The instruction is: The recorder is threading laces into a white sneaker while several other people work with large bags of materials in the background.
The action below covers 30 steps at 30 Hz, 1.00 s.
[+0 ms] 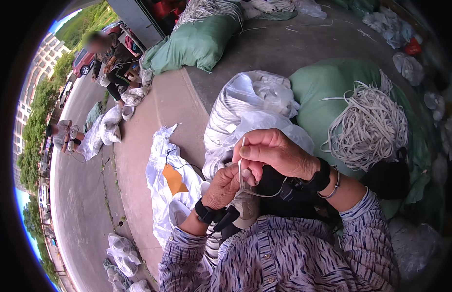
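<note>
In front of my body both hands are closed on a thin white cord (240, 173). My left hand (223, 186) pinches it low, between thumb and fingers. Just above and to the right, my right hand (277, 153) grips the same cord, and a short end stands up past its fingertips. A loose loop of the cord sags below the hands. Beyond them stand white plastic sacks (240, 100). To the right, a tangled heap of similar white cord (364, 129) rests on a green sack (313, 80). Exactly how the cord is wound at the fingertips is hidden.
A white sheet-like bag (160, 170) with an orange patch (174, 180) lies on the floor to the left. Another stuffed green sack (199, 44) sits farther off. Two people (116, 65) sit at the far left among bags. Clear plastic bags (406, 65) lie along the right.
</note>
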Each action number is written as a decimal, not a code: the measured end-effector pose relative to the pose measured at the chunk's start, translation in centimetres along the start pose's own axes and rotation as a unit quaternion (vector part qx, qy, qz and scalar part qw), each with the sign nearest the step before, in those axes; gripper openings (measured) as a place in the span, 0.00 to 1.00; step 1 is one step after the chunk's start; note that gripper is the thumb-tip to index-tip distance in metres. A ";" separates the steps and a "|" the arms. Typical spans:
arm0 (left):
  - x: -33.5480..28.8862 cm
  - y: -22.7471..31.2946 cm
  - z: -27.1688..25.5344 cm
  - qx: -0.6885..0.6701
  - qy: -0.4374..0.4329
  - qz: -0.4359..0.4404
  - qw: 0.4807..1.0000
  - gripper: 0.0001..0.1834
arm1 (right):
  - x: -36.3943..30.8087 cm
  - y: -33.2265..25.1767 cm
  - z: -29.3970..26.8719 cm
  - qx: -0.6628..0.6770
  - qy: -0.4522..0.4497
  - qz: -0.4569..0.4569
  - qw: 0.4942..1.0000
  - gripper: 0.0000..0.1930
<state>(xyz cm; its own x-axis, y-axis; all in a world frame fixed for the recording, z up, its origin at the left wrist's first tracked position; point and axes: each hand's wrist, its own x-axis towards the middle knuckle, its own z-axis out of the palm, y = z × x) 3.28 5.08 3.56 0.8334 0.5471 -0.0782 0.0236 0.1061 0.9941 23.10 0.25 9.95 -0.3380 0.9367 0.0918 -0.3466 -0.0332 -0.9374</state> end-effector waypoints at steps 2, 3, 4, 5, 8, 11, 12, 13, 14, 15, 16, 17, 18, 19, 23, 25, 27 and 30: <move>-0.2 0.8 -0.8 -0.021 0.123 -0.070 0.990 0.19 | -1.4 1.4 -3.3 0.014 0.103 -0.049 0.993 0.10; -1.0 -0.4 -3.3 0.000 0.183 -0.066 0.981 0.18 | -2.3 1.4 -4.6 0.030 0.179 -0.051 0.982 0.10; -2.2 -1.8 -5.5 -0.097 0.306 -0.054 0.945 0.16 | -3.4 1.7 -6.6 -0.009 0.239 -0.047 0.970 0.10; -3.7 -2.0 -7.7 -0.149 0.386 -0.052 0.909 0.15 | -5.0 1.8 -9.2 0.027 0.290 -0.062 0.955 0.09; -11.8 -6.3 -18.7 -0.315 0.458 -0.014 0.831 0.15 | -13.2 2.8 -20.7 0.244 0.449 -0.126 0.850 0.07; -18.4 -8.2 -25.4 -0.361 0.645 0.036 0.672 0.15 | -21.8 5.0 -29.3 0.254 0.563 -0.147 0.773 0.07; -18.9 -8.2 -24.6 -0.343 0.571 0.057 0.743 0.14 | -22.0 5.9 -29.4 0.268 0.495 -0.133 0.816 0.07; -19.0 -7.3 -22.9 -0.321 0.491 0.078 0.806 0.14 | -22.2 6.8 -29.4 0.282 0.424 -0.117 0.853 0.08; -17.4 -4.5 -18.6 -0.225 0.507 0.049 0.830 0.14 | -18.3 6.6 -25.4 0.259 0.457 -0.070 0.848 0.08; -13.5 -1.7 -13.6 -0.136 0.507 0.023 0.851 0.14 | -16.2 6.5 -23.0 0.258 0.410 -0.042 0.874 0.08; -10.6 -0.3 -9.9 -0.033 0.469 0.024 0.882 0.14 | -13.6 5.9 -19.6 0.183 0.417 0.005 0.890 0.07; -8.5 0.5 -7.0 0.073 0.422 0.026 0.903 0.14 | -11.4 5.1 -16.6 0.122 0.404 0.033 0.906 0.07; -7.9 0.4 -4.9 0.171 0.314 0.025 0.933 0.15 | -9.3 4.8 -14.2 0.054 0.354 0.067 0.931 0.07; -7.3 0.2 -3.1 0.265 0.200 0.023 0.943 0.16 | -7.5 4.4 -11.8 -0.023 0.308 0.090 0.947 0.07; -4.0 0.3 2.8 0.621 0.119 0.017 0.775 0.15 | -2.7 5.6 -4.3 -0.246 0.128 0.079 0.958 0.09; -3.9 -1.2 2.5 0.651 0.108 0.022 0.751 0.12 | -1.5 6.9 -2.4 -0.413 0.051 -0.007 0.909 0.07; -4.3 -1.8 1.7 0.655 0.126 0.012 0.745 0.10 | -0.8 8.7 -1.8 -0.584 0.014 -0.053 0.810 0.06; -4.2 -1.6 1.2 0.621 0.128 -0.027 0.773 0.11 | -0.5 9.7 -1.6 -0.582 0.014 -0.031 0.812 0.07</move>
<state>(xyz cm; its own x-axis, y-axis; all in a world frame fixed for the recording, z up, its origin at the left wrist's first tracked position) 0.38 1.58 2.44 0.6805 0.7324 0.0237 0.6981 -0.6578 0.2829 21.28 0.04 0.33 -0.3257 0.9322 0.1580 0.7061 0.3510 -0.6150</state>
